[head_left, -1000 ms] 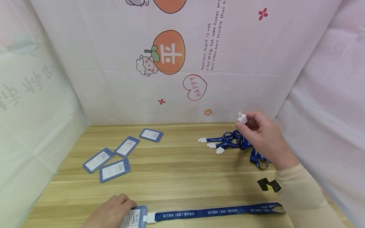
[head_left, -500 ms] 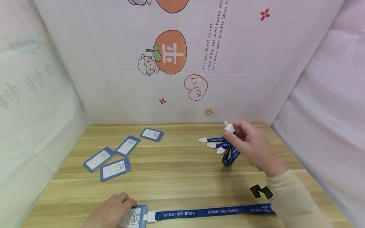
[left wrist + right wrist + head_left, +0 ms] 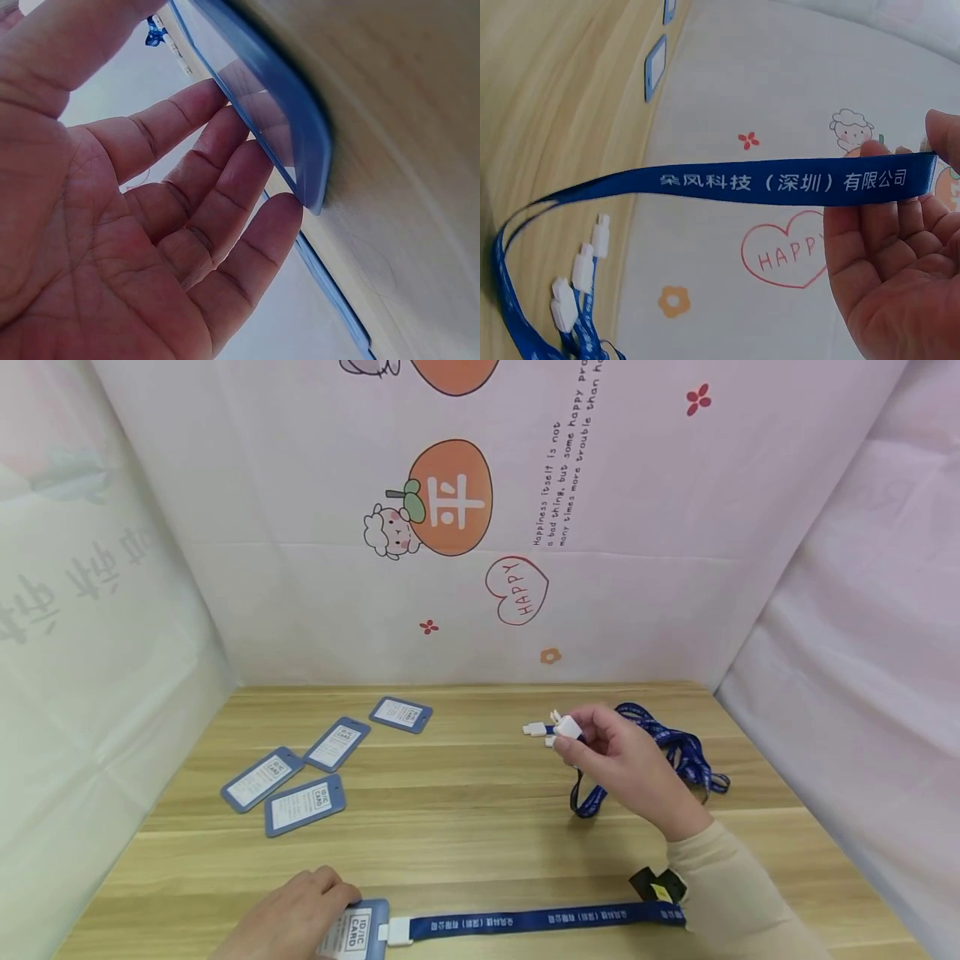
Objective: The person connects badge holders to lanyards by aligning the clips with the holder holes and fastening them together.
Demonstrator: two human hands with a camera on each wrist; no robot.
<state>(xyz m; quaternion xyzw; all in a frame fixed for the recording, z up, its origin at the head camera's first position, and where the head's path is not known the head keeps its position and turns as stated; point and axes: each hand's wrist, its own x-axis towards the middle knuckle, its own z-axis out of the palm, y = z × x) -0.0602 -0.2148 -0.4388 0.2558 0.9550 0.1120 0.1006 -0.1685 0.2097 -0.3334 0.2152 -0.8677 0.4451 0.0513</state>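
Note:
My right hand [image 3: 633, 772] pinches the white plastic end clip [image 3: 568, 727] of a blue lanyard between thumb and fingers, above the table. In the right wrist view the lanyard's printed strap [image 3: 780, 180] stretches from the hand and curves down. My left hand [image 3: 288, 917] rests on a blue badge holder [image 3: 367, 931] at the front edge, its fingertips touching the holder in the left wrist view. That holder joins the white clip [image 3: 400, 931] of another blue lanyard [image 3: 525, 922], laid straight to the right. The right sleeve covers this lanyard's far end.
Several blue badge holders [image 3: 303, 806] lie at the left of the wooden table [image 3: 450, 843]. More blue lanyards [image 3: 667, 739] are heaped at the back right, with white clips [image 3: 534, 729] pointing left. White printed cloth [image 3: 337, 610] encloses the back and sides.
My right hand has carried the lanyard clip left and toward the front, drawing its strap away from the heap. The left hand has stayed on the badge holder.

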